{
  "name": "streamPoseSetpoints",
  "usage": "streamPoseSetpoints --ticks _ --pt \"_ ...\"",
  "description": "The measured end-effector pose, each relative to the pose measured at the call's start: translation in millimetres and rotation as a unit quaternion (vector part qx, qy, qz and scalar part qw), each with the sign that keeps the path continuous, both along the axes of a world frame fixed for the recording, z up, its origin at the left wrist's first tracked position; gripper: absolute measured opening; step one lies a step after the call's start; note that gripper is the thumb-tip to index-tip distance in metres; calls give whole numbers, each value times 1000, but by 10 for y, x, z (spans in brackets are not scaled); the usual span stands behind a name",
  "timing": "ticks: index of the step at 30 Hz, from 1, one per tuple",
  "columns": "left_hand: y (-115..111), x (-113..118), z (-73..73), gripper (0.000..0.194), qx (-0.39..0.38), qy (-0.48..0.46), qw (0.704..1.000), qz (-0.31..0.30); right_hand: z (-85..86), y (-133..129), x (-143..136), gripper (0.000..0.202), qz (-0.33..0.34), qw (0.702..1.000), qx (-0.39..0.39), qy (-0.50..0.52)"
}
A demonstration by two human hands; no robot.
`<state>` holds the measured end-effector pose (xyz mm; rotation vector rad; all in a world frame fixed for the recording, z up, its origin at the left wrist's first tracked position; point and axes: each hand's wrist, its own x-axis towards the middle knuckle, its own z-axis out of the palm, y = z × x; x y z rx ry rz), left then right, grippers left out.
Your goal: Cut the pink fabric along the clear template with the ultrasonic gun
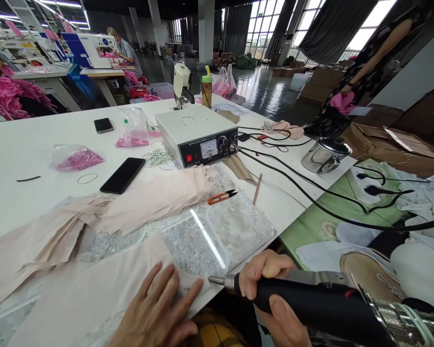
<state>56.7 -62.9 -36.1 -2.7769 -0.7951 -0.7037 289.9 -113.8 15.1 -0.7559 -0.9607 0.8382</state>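
My left hand point(159, 301) lies with fingers spread on a pale pink fabric piece point(79, 294), pressing it to the glossy marble-patterned sheet point(238, 219) at the table's near edge. In my right hand point(253, 273) is a black handheld ultrasonic tool point(311, 301), fingers wrapped round its front. Its thin metal tip points left and sits at the fabric's narrow right end, by my left index finger; whether it touches is unclear. More pale pink fabric pieces point(155, 193) lie stacked behind. Orange thread snips point(221, 197) rest beyond the sheet's middle.
A white control box point(195, 130) stands at the back, with black cables point(292, 180) running right. Nearby are a phone point(123, 176), bags of pink pieces point(77, 158), a pencil point(257, 189) and a lidded steel mug point(326, 155). Beyond are sewing machines and people.
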Motion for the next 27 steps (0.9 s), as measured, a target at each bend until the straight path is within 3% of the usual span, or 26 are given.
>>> streamPoseSetpoints --ticks 6,14,20,27 --pt "-7 -1 -18 51 -4 -3 1000 2 5 53 -100 14 26 1000 -2 5" --pt "10 67 100 44 -20 -26 999 -3 40 168 -186 14 40 999 26 7" --pt "8 67 105 44 -18 -37 999 -2 -4 176 -216 16 40 999 27 4" --pt "12 61 98 44 -20 -29 999 -4 34 184 -185 10 30 998 31 -54"
